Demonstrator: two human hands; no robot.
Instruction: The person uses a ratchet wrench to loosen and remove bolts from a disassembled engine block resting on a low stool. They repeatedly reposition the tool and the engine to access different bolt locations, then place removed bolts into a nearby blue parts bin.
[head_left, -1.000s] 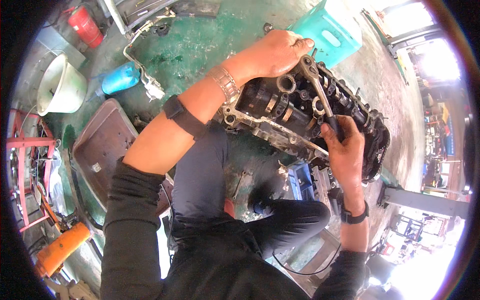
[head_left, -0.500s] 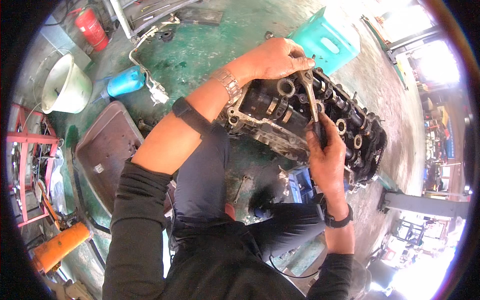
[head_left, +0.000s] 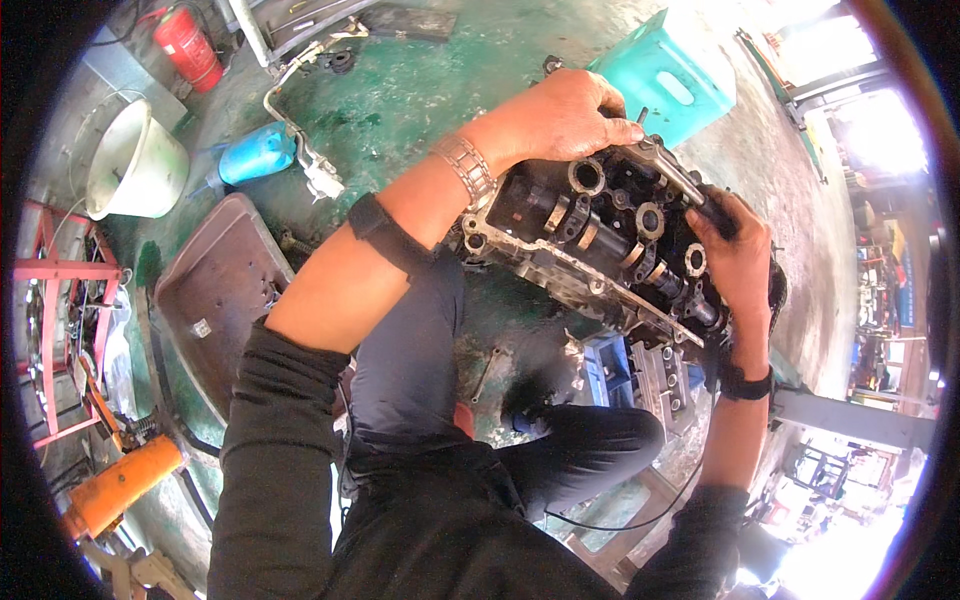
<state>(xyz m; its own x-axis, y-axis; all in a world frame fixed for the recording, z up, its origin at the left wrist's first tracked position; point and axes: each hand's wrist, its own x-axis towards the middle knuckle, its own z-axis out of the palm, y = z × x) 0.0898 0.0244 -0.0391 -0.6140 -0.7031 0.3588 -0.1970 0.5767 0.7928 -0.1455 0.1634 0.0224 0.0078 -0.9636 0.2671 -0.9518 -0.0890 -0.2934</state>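
Note:
A greasy engine cylinder head [head_left: 560, 265] with exposed camshafts and round, ring-topped bores lies in front of me. Over its far side I hold a ratchet wrench [head_left: 676, 177]. My left hand [head_left: 565, 115] is closed at the ratchet's head, the thumb resting against it. Around the dark grip at the other end are the fingers of my right hand [head_left: 738, 250]. A thin stud or bar sticks up just beyond the ratchet head. Whatever sits beneath the ratchet head is hidden.
Behind the engine part stands a turquoise plastic stool or crate [head_left: 670, 85]. To my left are a brown tray [head_left: 215, 300], a blue bottle [head_left: 257, 154], a whitish bucket [head_left: 140, 165] and an orange cylinder [head_left: 125, 485]. A spanner [head_left: 487, 372] lies near a blue box [head_left: 607, 368].
My right hand has swung the ratchet handle to the right and away from me, uncovering more of the camshaft. The left hand stays at the ratchet head. The view has shifted slightly.

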